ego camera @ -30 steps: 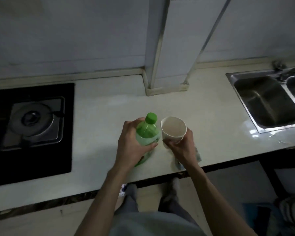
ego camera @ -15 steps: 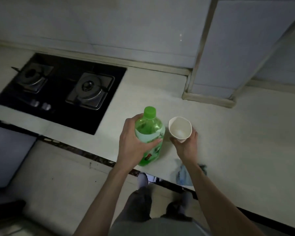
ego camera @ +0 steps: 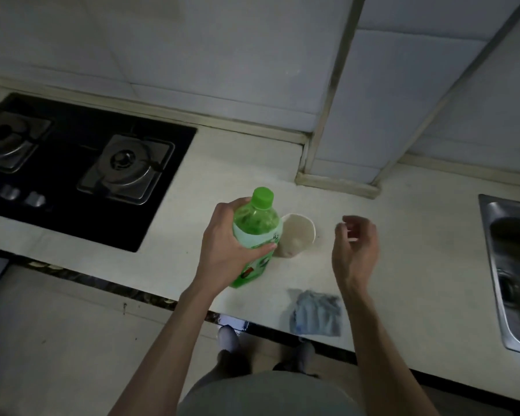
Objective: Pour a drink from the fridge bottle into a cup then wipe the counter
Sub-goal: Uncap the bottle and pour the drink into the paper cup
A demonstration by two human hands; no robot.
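Observation:
A green plastic bottle (ego camera: 257,223) with a green screw cap stands on the pale counter (ego camera: 237,181), its cap on. My left hand (ego camera: 225,250) grips it round the middle. A white paper cup (ego camera: 297,235) stands upright just right of the bottle, touching or nearly touching it. My right hand (ego camera: 356,250) hovers to the right of the cup, apart from it, fingers loosely curled and holding nothing. A crumpled grey-blue cloth (ego camera: 314,316) lies near the counter's front edge, below my right hand.
A black two-burner gas hob (ego camera: 72,163) fills the counter's left part. A steel sink (ego camera: 511,265) is set in at the far right. A tiled column (ego camera: 342,145) juts onto the counter behind the cup. The counter's dark front edge runs below my arms.
My right hand has let go of the cup and drawn away to the right. The left hand keeps its grip on the bottle. The view has swung so the sink shows again.

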